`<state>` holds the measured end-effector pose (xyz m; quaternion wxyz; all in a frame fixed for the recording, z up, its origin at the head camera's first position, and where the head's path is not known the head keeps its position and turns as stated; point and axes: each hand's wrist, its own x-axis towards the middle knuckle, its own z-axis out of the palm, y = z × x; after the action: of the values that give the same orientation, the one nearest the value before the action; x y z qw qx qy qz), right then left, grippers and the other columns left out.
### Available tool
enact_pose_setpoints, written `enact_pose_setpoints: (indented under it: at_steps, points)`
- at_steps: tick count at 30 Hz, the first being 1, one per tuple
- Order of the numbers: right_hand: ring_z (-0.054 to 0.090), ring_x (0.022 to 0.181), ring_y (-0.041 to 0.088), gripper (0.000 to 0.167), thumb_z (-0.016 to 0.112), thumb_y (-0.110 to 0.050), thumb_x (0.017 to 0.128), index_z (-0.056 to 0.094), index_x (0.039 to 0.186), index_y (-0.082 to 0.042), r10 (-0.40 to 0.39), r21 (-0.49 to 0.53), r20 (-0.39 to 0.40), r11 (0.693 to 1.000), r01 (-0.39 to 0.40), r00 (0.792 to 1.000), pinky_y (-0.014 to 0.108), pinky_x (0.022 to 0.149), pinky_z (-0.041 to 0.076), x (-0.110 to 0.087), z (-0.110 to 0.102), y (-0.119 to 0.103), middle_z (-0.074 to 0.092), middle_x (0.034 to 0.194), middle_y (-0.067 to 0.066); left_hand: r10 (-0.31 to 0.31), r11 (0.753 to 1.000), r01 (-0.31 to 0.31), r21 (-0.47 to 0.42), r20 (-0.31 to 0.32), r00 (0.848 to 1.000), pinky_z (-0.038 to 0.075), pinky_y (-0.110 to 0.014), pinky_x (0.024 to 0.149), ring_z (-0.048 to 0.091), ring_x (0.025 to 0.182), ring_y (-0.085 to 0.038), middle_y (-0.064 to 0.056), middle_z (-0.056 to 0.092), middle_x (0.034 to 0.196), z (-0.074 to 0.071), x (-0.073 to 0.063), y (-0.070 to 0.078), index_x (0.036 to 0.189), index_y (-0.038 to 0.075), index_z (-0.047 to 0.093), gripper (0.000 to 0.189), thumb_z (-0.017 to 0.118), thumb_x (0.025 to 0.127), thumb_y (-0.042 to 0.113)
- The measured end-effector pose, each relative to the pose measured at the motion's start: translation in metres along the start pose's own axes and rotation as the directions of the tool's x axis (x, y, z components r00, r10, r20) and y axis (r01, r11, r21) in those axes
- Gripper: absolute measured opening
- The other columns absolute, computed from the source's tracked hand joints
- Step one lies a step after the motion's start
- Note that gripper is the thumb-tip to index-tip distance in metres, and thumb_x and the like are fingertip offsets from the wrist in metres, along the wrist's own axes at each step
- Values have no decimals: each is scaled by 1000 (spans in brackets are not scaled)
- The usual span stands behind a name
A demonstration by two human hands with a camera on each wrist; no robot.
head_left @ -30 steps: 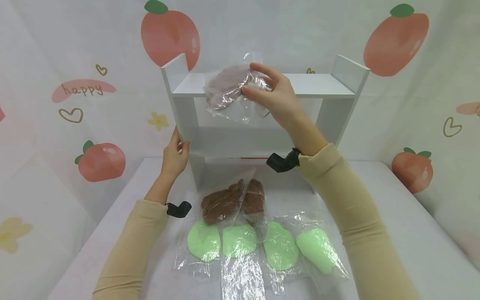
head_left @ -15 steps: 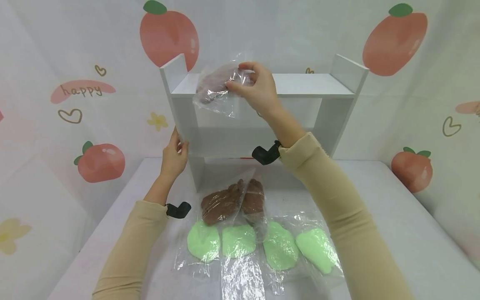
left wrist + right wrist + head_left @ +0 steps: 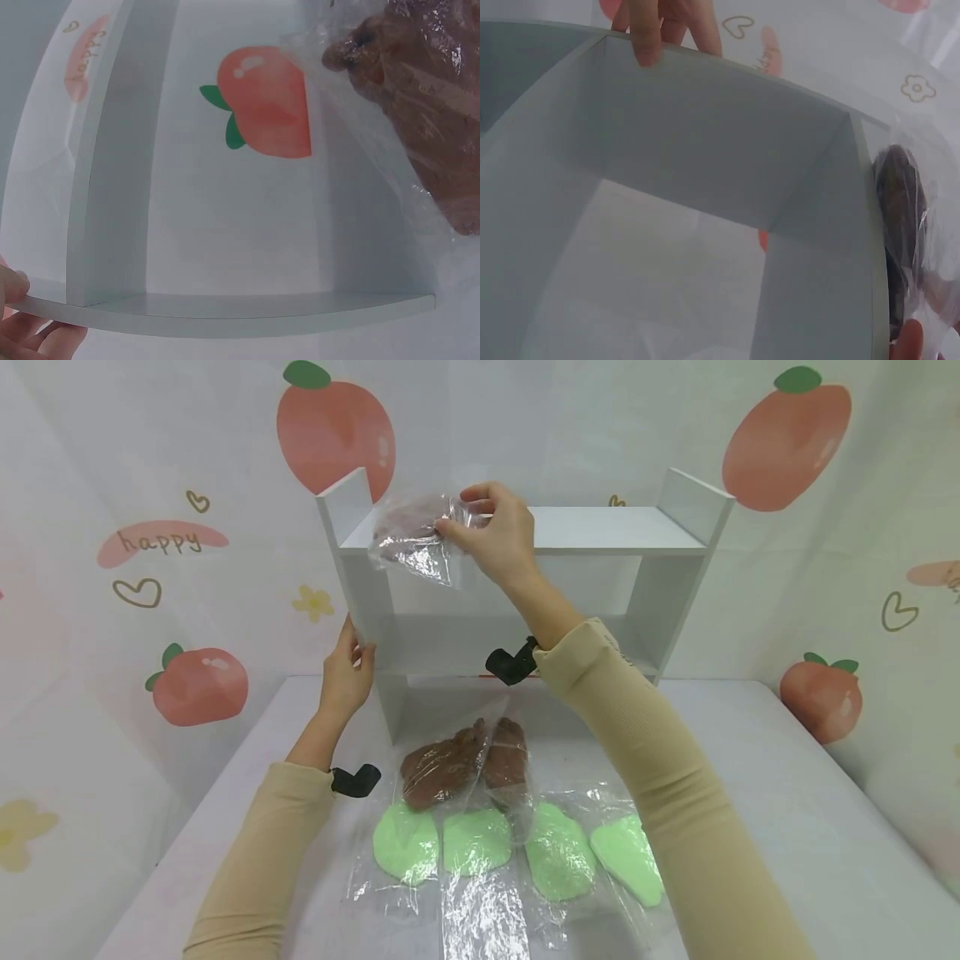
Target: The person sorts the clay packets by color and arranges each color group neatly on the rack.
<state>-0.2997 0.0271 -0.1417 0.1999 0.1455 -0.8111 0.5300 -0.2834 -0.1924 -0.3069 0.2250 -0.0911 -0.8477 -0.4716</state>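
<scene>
My right hand (image 3: 501, 535) pinches a clear plastic bag (image 3: 412, 537) with a dull pinkish-brown lump inside, thumb in front and fingers behind. The bag overlaps the left end of the top board of a white shelf unit (image 3: 615, 527) in the head view. In the right wrist view the bag (image 3: 904, 217) lies along the board, its lump looking dark. Lower down, my left hand (image 3: 347, 677) grips the front edge of the unit's left side panel. Its thumb is on one face and its fingers (image 3: 56, 341) are on the other, as the left wrist view shows.
Two clear bags with brown lumps (image 3: 442, 772) lie on the white table (image 3: 765, 793) before the unit. Several bags with pale green flat pieces (image 3: 558, 852) lie in a row nearer the front. A fruit-printed curtain (image 3: 555, 427) hangs behind.
My right hand has carried the bag leftward along the top board, to its left end. The left hand has stayed on the side panel.
</scene>
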Motion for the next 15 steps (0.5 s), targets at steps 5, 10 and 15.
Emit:
enact_pose_setpoints:
  at_steps: [5,10,15]
  points:
    - [61,100,13,42,73,-25,82,62,119,-10,-16,-54,35,998,18,999,16,83,52,1,2,-3,64,120,3,20,1000,-20,-8,-7,1000,47,-51,99,40,131,-41,-26,39,144,0,0,-2,151,19,15,62,42,97,4]
    - [62,105,12,44,68,-29,86,60,125,-11,8,-160,140,987,15,990,18,88,52,2,0,-8,63,126,0,62,998,-62,-10,-26,998,48,-52,98,42,130,-41,-27,41,141,0,0,-3,150,16,17,61,43,97,2]
    - [58,115,11,47,62,-34,89,55,132,-15,65,-239,220,971,-11,973,22,91,52,3,-2,-12,56,135,-4,65,998,-66,-15,-26,998,47,-53,98,41,131,-41,-27,41,141,-1,-1,-4,150,17,17,62,43,96,1]
